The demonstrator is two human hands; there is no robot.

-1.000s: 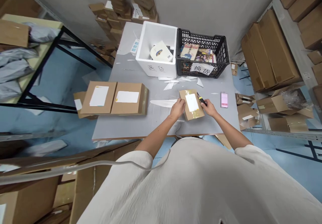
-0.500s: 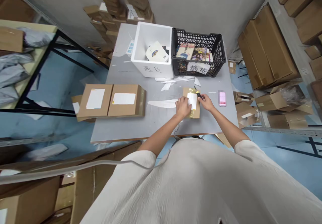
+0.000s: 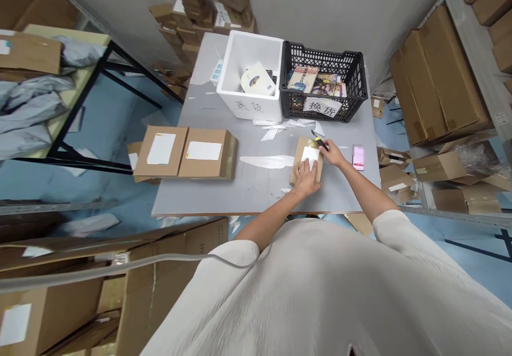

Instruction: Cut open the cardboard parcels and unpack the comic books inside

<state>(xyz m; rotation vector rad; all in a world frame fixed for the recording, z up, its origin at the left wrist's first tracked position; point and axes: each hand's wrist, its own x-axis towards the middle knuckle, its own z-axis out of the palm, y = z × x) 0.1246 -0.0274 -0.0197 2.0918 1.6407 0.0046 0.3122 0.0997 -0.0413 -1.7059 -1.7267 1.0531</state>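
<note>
A small cardboard box [image 3: 296, 159] with a white label [image 3: 310, 155] and clear tape lies on the grey table [image 3: 200, 198] in front of me. My left hand [image 3: 306, 179] rests on its near part with the fingers spread over the label's lower end. In my right hand [image 3: 331, 152] is a black and yellow utility knife [image 3: 319, 141], its blade pointing up and left above the box's far right corner. Whether the blade touches the cardboard I cannot tell.
Two larger labelled boxes [image 3: 204, 163] sit at the table's left. Behind are a white foam bin [image 3: 250, 105] and a black crate [image 3: 352, 92] with books. Paper scraps [image 3: 270, 133] lie before them. A phone [image 3: 358, 158] is at right.
My left hand has gone from the box's left edge onto its top, near the front. The box has turned slightly. My right hand keeps the knife, now at the far right corner.
</note>
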